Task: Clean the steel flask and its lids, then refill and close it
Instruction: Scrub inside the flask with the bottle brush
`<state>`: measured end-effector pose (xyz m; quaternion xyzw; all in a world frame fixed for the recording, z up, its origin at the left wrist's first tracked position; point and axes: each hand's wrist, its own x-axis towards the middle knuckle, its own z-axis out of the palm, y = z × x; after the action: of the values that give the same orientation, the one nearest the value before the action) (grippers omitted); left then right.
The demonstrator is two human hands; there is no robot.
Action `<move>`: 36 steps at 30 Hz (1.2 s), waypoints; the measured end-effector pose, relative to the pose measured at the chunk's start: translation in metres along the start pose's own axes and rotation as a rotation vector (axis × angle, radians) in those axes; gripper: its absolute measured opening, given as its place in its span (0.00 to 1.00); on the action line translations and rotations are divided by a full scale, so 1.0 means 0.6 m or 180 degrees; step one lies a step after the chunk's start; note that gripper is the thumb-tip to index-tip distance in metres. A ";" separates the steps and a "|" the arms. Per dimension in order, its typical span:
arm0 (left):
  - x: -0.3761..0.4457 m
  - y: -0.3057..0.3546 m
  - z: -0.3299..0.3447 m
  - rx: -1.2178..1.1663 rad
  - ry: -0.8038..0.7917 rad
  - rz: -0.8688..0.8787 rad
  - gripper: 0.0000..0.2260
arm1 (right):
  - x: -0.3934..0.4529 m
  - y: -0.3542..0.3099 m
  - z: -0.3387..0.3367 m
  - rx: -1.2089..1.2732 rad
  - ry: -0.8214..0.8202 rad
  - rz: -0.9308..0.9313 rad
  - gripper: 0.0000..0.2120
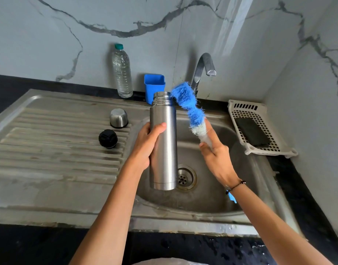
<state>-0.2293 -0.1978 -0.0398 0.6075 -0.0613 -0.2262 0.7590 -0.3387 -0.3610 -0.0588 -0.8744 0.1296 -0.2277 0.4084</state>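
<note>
your left hand [145,146] grasps the steel flask [163,142] about mid-body: thumb laid across the front of the steel, palm against the left side, the other fingers curled round the far side and hidden from you. flask is upright, mouth uncapped, threaded neck at the top, held over the left part of the sink basin [241,197]; its base hangs just left of the drain [185,177].

your right hand [215,150] holds the bottle brush [189,108] by the lower, whitish end of its bristle head. index finger lies nearly straight along the brush, thumb presses in from the near-left side; the remaining fingers sit behind the brush and how far they curl cannot be told. brush is tilted, blue bristle head pointing up and to the left, its tip just beside the flask's mouth, outside it. whether bristles touch the rim cannot be told. a dark cord bracelet [238,185] sits on the right wrist.

on the ribbed draining board [49,140], left of the flask: steel cup lid [118,118], standing mouth down, farther back; black stopper [108,138] nearer you, just beside it. neither is touching a hand.

far side, along the wall: clear water bottle [122,72] with a teal cap, upright; blue plastic cup [154,87] to its right, partly behind the flask's neck; tap [203,68] with its spout over the basin.

right of the basin: white perforated tray [260,129] carrying a dark scrub pad [252,131].
</note>
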 end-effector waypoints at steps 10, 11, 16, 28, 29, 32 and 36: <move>0.018 0.031 0.024 0.0268 -0.0148 -0.0107 0.29 | 0.023 -0.017 0.002 -0.0460 0.0020 -0.0116 0.35; 0.019 0.030 0.024 0.0222 -0.0098 -0.0115 0.25 | 0.025 -0.012 0.001 -0.0372 0.0031 0.0038 0.35; 0.009 0.014 0.021 -0.0079 0.0011 -0.0194 0.07 | 0.018 -0.018 -0.002 -0.0119 0.0032 -0.0023 0.35; 0.015 0.004 -0.002 -0.0645 0.0256 -0.0316 0.12 | 0.013 -0.010 -0.008 -0.0151 -0.0160 -0.0109 0.36; 0.018 0.004 -0.003 -0.0648 0.0227 -0.0296 0.11 | 0.012 -0.015 -0.007 -0.0171 -0.0179 -0.0210 0.36; 0.017 0.005 -0.002 -0.0515 0.0044 -0.0081 0.08 | 0.007 -0.020 0.008 -0.0326 -0.0355 -0.0502 0.35; 0.015 0.004 -0.009 -0.0461 -0.0405 0.0122 0.36 | 0.009 -0.005 0.018 -0.0356 -0.0276 -0.0392 0.34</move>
<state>-0.2187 -0.1964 -0.0406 0.5341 -0.1045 -0.2535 0.7997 -0.3287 -0.3541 -0.0610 -0.9112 0.0704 -0.2066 0.3493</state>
